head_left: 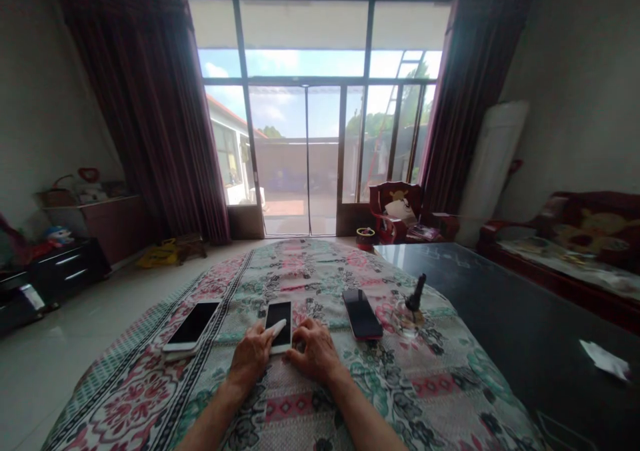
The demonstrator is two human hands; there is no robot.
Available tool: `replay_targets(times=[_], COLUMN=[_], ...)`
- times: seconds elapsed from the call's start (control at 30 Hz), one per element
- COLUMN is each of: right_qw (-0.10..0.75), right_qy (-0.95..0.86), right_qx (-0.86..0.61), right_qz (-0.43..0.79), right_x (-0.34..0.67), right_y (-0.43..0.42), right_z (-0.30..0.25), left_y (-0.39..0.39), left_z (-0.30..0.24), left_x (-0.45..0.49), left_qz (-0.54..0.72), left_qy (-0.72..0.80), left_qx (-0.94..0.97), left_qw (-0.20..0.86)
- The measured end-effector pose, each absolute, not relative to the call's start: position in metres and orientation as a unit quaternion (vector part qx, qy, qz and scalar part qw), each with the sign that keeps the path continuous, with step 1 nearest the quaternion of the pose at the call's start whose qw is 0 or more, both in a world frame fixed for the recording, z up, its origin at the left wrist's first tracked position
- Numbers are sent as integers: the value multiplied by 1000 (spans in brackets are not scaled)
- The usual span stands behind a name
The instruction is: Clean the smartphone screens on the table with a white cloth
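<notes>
In the middle of the patterned cloth lies a white smartphone [285, 318] with a dark screen. My left hand [253, 352] is closed on a small white piece [279, 328] that looks like folded tissue, its tip resting over the screen. Curled fingers of my right hand [315, 350] grip the phone's lower right edge and steady it. To the left sits a larger white device [194, 326], seemingly a tablet or big phone, with something pale beneath it. A black phone [362, 314] with a reddish edge lies to the right of my right hand.
A clear glass dish [407, 319] with a dark upright object [416, 293] stands on the floral cloth [293, 408]. On the right is a dark glossy table [500, 318] with a crumpled white paper [604, 359]. Beyond are a wooden armchair [387, 194] and glass doors [280, 164].
</notes>
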State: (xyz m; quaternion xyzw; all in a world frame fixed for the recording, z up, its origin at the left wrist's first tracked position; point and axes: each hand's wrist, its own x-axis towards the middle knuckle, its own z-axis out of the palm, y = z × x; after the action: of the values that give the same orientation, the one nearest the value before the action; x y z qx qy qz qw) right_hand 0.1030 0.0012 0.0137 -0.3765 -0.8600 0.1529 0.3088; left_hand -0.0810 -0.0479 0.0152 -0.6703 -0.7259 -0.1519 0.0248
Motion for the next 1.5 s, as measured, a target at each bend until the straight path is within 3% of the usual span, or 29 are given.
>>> replay_targets(times=[0.8,1.5], right_qw=[306,290], right_qy=[-850,-864], right_qx=[-394,-378], right_qz=[166,162], right_x=[102,106], right_y=[2,3], right_z=[15,20], left_y=[56,-55], left_z=[36,23], left_x=[-106,-81], left_qz=[-134,-143], left_qy=[-770,-730], left_qx=[-623,-668], left_qw=[8,15])
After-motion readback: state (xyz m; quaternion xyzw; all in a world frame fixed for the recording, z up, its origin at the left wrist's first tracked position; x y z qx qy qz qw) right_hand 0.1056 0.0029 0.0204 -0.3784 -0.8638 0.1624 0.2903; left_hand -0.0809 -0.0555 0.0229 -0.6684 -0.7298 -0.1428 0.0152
